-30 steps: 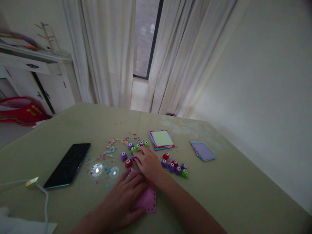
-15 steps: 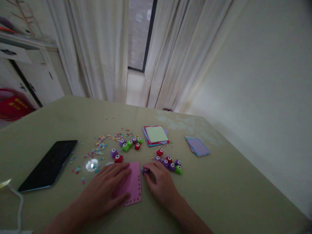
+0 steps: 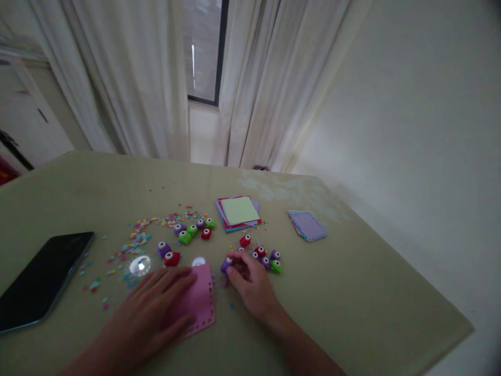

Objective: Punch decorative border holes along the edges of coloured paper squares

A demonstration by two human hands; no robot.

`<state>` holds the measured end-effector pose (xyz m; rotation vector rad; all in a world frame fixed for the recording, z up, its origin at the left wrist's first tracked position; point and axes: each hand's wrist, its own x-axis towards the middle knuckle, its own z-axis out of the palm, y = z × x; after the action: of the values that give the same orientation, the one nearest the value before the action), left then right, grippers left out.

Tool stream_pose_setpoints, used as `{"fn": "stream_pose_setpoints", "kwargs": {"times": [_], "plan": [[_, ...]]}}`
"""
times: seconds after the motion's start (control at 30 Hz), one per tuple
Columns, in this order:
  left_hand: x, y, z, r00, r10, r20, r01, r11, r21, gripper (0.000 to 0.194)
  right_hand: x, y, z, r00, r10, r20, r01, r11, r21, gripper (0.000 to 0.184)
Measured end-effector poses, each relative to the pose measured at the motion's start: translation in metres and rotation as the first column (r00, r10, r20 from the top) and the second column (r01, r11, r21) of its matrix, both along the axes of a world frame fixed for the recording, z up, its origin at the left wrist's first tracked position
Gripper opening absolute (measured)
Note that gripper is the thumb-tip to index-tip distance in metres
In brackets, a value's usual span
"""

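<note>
My left hand (image 3: 144, 303) lies with its fingers spread over a pink paper square (image 3: 201, 303). Small holes run along the right edge of this square. My right hand (image 3: 252, 284) pinches a small purple paper punch (image 3: 226, 265) with an eye-like top, just right of the pink square and apart from it. Beyond my right fingers sit several more punches, including a red punch (image 3: 245, 241) and a green punch (image 3: 276, 267). Another group, with a green punch (image 3: 185, 237) and a red punch (image 3: 172, 258), stands beyond my left hand.
Coloured paper bits (image 3: 136, 235) are scattered left of centre. A clear round disc (image 3: 140, 265) lies near a black tablet (image 3: 43, 277) on the left. Farther back are a stack of coloured paper squares (image 3: 239, 211) and some hole-edged lilac sheets (image 3: 308, 226). Curtains hang behind the table.
The view has turned to the right. My right hand has drawn the purple punch slightly away from the pink paper's edge and tipped it, showing its eye. My left hand stays on the paper.
</note>
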<state>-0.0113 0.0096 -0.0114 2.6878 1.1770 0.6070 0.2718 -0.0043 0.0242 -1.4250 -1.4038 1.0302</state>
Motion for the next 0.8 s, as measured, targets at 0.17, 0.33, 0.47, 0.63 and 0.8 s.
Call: {"fn": "stream_pose_setpoints", "kwargs": {"times": [0.17, 0.33, 0.47, 0.63, 0.8], "plan": [[-0.004, -0.004, 0.007, 0.999, 0.000, 0.034, 0.000, 1.000, -0.011, 0.061, 0.005, 0.000, 0.002, 0.997, -0.056, -0.045, 0.059, 0.995, 0.075, 0.029], [-0.014, -0.008, 0.012, 0.999, 0.034, 0.018, -0.033, 0.998, -0.051, 0.077, 0.005, -0.007, 0.014, 0.982, 0.019, -0.188, -0.009, 0.999, 0.053, 0.032], [-0.019, -0.008, 0.011, 0.994, 0.105, -0.021, -0.107, 0.988, -0.111, 0.085, 0.000, -0.015, 0.024, 0.891, 0.310, -0.331, -0.371, 0.918, -0.139, 0.031], [-0.019, -0.005, 0.014, 0.993, 0.108, -0.056, -0.117, 0.975, -0.188, 0.083, -0.002, -0.008, 0.021, 0.969, 0.207, -0.138, -0.209, 0.978, 0.001, 0.028], [-0.015, -0.004, 0.020, 0.999, -0.004, -0.036, -0.004, 0.974, -0.227, 0.073, -0.001, -0.004, 0.016, 0.972, 0.200, -0.123, -0.194, 0.979, 0.057, 0.027]]}}
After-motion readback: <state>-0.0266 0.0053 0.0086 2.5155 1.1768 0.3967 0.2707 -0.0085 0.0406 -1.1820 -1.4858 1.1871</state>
